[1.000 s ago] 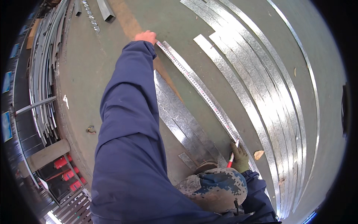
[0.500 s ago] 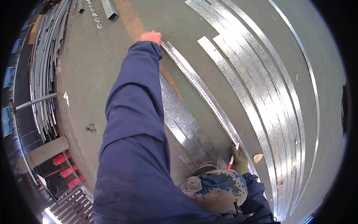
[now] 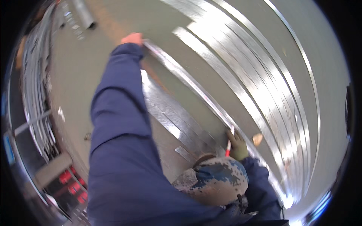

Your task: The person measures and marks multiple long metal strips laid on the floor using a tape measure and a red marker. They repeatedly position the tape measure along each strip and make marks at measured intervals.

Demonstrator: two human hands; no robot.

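White measuring tape (image 3: 206,98) lay along long silver metal strip (image 3: 188,78), eleven to four o'clock: laying-out apparently done, marks indiscernible. Olive-gloved right hand (image 3: 237,147) gripped red-white pen-shaped tool (image 3: 228,147); bare left hand (image 3: 132,38): grip unclear.

Navy sleeves (image 3: 120,124), camouflage trousers (image 3: 218,173) and one olive-green glove (image 3: 239,148) are worn.

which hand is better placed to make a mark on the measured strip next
Probably the right hand: it holds a red pen-like tool beside the tape measure along the metal strip. The left hand is at the tape's far end.
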